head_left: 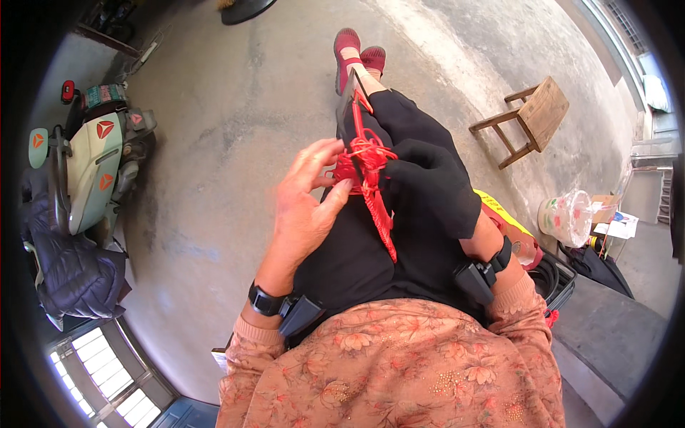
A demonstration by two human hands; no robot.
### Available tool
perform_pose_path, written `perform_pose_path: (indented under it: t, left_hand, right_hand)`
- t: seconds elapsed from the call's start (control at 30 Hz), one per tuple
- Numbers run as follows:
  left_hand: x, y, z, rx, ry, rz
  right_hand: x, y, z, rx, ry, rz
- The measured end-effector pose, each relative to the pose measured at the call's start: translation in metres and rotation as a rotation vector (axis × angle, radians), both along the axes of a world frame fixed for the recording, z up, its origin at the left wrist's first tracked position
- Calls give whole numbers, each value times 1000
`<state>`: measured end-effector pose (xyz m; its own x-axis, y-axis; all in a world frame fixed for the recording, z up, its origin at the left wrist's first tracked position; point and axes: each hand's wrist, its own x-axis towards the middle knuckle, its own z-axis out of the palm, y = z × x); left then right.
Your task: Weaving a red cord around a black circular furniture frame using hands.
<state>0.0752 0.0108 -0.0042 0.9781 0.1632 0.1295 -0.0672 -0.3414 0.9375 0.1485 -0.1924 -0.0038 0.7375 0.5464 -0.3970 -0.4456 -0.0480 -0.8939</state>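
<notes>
A bundle of knotted red cord [369, 153] is between my hands above my lap, with a braided red tail [382, 225] hanging down toward me. My left hand [310, 189] is bare; its thumb and fingers curve around the left side of the bundle. My right hand [432, 189] wears a black glove and is bent inward, fingertips at the cord's right side. Its fingers are hard to make out against my black trousers. Behind the knots, a narrow dark board [346, 118] with a pointed far end lies along my legs, and red cord runs up along it.
A wooden stool [539, 118] stands on the concrete floor at the far right. Beside my right arm are a red and yellow bag [510, 235], a dark crate [560, 274] and a clear plastic tub [565, 217]. A scooter [100, 167] with a padded dark cover [78, 278] is at left.
</notes>
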Motion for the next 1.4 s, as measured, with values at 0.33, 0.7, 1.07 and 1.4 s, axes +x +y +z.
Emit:
perform_pose_path:
  t: [0.33, 0.7, 1.07, 1.4]
  left_hand:
    - [-6, -9, -12, 182, -30, -7]
    - [-26, 9, 25, -767, 365, -353]
    - [-25, -12, 10, -1727, 156, -477]
    - [-35, -20, 17, -1489, 420, -514]
  right_hand:
    - [-3, 14, -11, -119, -517, 81]
    - [-17, -47, 38, -53, -608, -462]
    - [-82, -93, 25, 261, -113, -163]
    - [-59, -97, 66, 261, -371, 558]
